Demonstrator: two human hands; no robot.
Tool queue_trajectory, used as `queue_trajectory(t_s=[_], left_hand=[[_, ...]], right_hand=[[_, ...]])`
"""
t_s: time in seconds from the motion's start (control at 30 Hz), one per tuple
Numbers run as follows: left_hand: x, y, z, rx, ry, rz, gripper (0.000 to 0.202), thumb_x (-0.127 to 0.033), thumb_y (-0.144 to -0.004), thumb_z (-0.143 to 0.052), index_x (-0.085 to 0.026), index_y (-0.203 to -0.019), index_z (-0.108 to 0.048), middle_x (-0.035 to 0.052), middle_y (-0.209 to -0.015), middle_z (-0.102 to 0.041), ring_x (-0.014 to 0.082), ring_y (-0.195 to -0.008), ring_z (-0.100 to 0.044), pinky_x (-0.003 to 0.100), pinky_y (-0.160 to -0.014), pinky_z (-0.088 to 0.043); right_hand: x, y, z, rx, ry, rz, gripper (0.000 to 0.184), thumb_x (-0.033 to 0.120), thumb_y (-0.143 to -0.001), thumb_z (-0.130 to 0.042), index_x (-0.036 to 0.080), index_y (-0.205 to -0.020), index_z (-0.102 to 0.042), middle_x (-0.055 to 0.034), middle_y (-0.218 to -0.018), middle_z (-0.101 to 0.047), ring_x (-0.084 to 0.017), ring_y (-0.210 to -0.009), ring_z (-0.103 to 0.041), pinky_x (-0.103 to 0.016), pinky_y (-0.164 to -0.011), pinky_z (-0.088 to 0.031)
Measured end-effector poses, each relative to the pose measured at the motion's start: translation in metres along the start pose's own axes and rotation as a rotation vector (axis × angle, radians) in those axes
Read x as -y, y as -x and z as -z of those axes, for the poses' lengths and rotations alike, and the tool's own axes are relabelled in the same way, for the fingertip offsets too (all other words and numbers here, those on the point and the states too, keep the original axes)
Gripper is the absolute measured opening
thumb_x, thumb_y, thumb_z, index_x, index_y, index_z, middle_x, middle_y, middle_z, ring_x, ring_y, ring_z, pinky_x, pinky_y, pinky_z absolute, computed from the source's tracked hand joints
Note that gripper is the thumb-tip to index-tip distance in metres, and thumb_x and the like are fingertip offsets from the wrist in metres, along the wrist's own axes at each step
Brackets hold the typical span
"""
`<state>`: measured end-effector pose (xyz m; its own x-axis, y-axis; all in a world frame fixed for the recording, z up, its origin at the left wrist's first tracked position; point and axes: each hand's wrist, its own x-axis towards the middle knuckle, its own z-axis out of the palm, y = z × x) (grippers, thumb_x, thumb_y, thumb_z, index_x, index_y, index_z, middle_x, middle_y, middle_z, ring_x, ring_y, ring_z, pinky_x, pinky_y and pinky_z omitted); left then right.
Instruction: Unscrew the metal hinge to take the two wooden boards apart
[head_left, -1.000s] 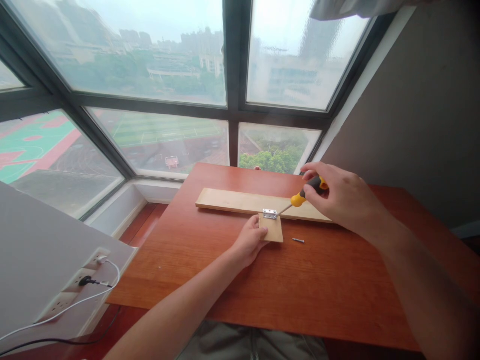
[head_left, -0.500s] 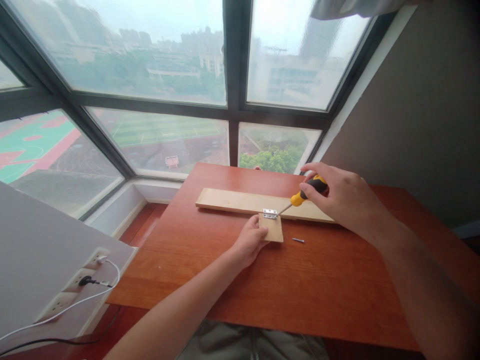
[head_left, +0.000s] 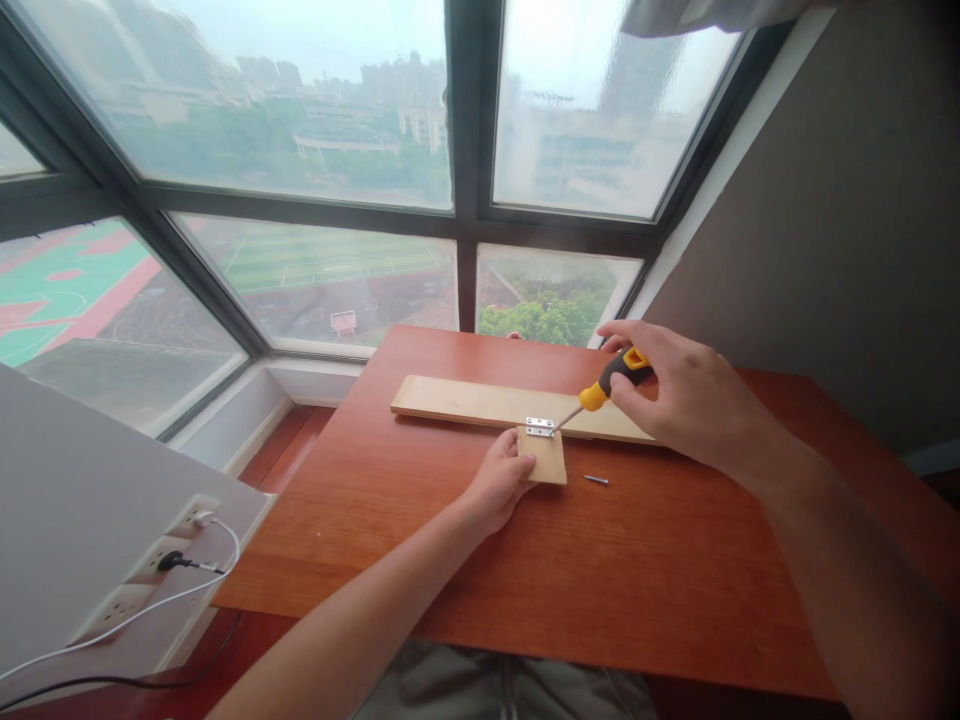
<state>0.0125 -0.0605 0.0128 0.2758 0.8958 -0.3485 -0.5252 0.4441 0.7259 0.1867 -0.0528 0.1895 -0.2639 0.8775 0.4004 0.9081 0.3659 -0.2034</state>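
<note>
Beneath the small wooden piece point(head_left: 547, 462), the fingers of the left hand point(head_left: 501, 480) that pinches it are hidden; the right hand point(head_left: 686, 400), closed around the screwdriver point(head_left: 592, 399), covers the long board's point(head_left: 465, 400) right end. Whether the tip, at the hinge point(head_left: 540, 427) just beyond the left hand, sits in a screw head is hard to tell. The desk point(head_left: 600, 580) stretches widely nearer than both hands, a loose screw point(head_left: 596, 480) between them. Since the earlier frame, the screwdriver's handle has turned slightly; the left hand hasn't moved.
</note>
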Motion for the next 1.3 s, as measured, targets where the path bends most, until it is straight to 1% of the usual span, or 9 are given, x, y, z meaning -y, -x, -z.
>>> queue_trajectory(t_s=[0.17,0.27,0.47,0.67,0.87,0.97,1.07,1.17,1.3], left_hand=[[-0.0006,0.0007,-0.0004,0.0,-0.001,0.002,0.04,-0.005,-0.067,-0.064,-0.017,-0.104,-0.058,0.01,-0.106,-0.068,0.0185,-0.085,-0.065,0.028,-0.07,-0.055],[-0.0008,0.001,-0.0003,0.002,0.003,0.005,0.04,-0.005,-0.067,-0.064,-0.017,-0.104,-0.058,0.0096,-0.106,-0.068,0.0181,-0.084,-0.065,0.028,-0.07,-0.055],[0.0003,-0.0001,0.0007,0.006,0.008,0.007,0.039,-0.004,-0.068,-0.063,-0.017,-0.105,-0.058,0.0099,-0.106,-0.068,0.0179,-0.084,-0.065,0.028,-0.071,-0.056],[0.0008,-0.0016,0.0018,0.018,-0.004,0.007,0.04,-0.004,-0.068,-0.063,-0.017,-0.106,-0.057,0.0099,-0.104,-0.068,0.0183,-0.084,-0.065,0.028,-0.07,-0.056],[-0.0001,-0.001,0.0016,0.019,-0.001,0.014,0.04,-0.004,-0.068,-0.063,-0.017,-0.105,-0.057,0.0107,-0.107,-0.067,0.018,-0.085,-0.065,0.028,-0.071,-0.056],[-0.0003,-0.0005,0.0012,0.016,-0.002,0.016,0.041,-0.003,-0.068,-0.062,-0.016,-0.107,-0.057,0.0105,-0.108,-0.067,0.0173,-0.084,-0.065,0.028,-0.071,-0.056],[-0.0003,-0.0005,0.0012,0.017,0.006,0.014,0.041,-0.003,-0.068,-0.062,-0.016,-0.107,-0.057,0.0104,-0.108,-0.067,0.0173,-0.085,-0.064,0.028,-0.071,-0.056],[-0.0001,-0.0006,0.0015,0.02,0.01,0.014,0.041,-0.003,-0.069,-0.061,-0.016,-0.107,-0.056,0.0103,-0.109,-0.067,0.0171,-0.086,-0.064,0.027,-0.071,-0.056],[-0.0001,-0.0004,0.0018,0.03,0.009,0.016,0.041,-0.002,-0.069,-0.06,-0.016,-0.107,-0.056,0.0102,-0.108,-0.067,0.0173,-0.087,-0.064,0.027,-0.071,-0.056]], right_hand=[[-0.0013,-0.001,-0.0019,-0.007,0.088,-0.042,0.033,0.04,-0.089,-0.053,0.025,-0.117,-0.062,-0.004,-0.1,-0.073,-0.024,-0.079,-0.067,-0.034,-0.065,-0.047],[-0.0023,-0.0012,-0.003,-0.023,0.072,-0.029,0.032,0.034,-0.087,-0.054,0.026,-0.117,-0.062,-0.0032,-0.097,-0.073,-0.023,-0.076,-0.067,-0.033,-0.064,-0.047],[-0.0003,-0.0002,-0.0011,-0.017,-0.004,-0.004,0.041,0.024,-0.079,-0.056,0.024,-0.12,-0.06,-0.0038,-0.106,-0.071,-0.021,-0.08,-0.066,-0.034,-0.071,-0.049],[0.0006,-0.0005,0.0,-0.003,-0.01,-0.01,0.039,0.024,-0.08,-0.057,0.024,-0.119,-0.061,-0.0031,-0.105,-0.071,-0.021,-0.081,-0.066,-0.035,-0.073,-0.05],[-0.0019,-0.0009,-0.002,0.002,-0.017,0.005,0.033,0.035,-0.088,-0.055,0.023,-0.118,-0.062,-0.0035,-0.102,-0.072,-0.021,-0.08,-0.066,-0.036,-0.074,-0.051],[-0.0027,-0.0002,-0.0022,-0.007,-0.016,0.021,0.033,0.029,-0.087,-0.054,0.023,-0.119,-0.061,-0.0031,-0.105,-0.071,-0.021,-0.084,-0.067,-0.035,-0.075,-0.05],[-0.0011,0.0013,-0.0009,-0.01,-0.029,0.055,0.04,0.024,-0.083,-0.057,0.022,-0.123,-0.058,-0.0037,-0.114,-0.069,-0.021,-0.093,-0.067,-0.033,-0.078,-0.05],[0.0005,0.002,0.0003,-0.013,0.067,0.024,0.042,0.03,-0.084,-0.057,0.024,-0.126,-0.057,-0.0035,-0.113,-0.07,-0.023,-0.089,-0.068,-0.034,-0.072,-0.05],[-0.0011,0.0005,0.0001,0.0,0.185,-0.028,0.036,0.042,-0.089,-0.053,0.026,-0.121,-0.06,-0.0027,-0.097,-0.074,-0.025,-0.077,-0.068,-0.035,-0.063,-0.046]])
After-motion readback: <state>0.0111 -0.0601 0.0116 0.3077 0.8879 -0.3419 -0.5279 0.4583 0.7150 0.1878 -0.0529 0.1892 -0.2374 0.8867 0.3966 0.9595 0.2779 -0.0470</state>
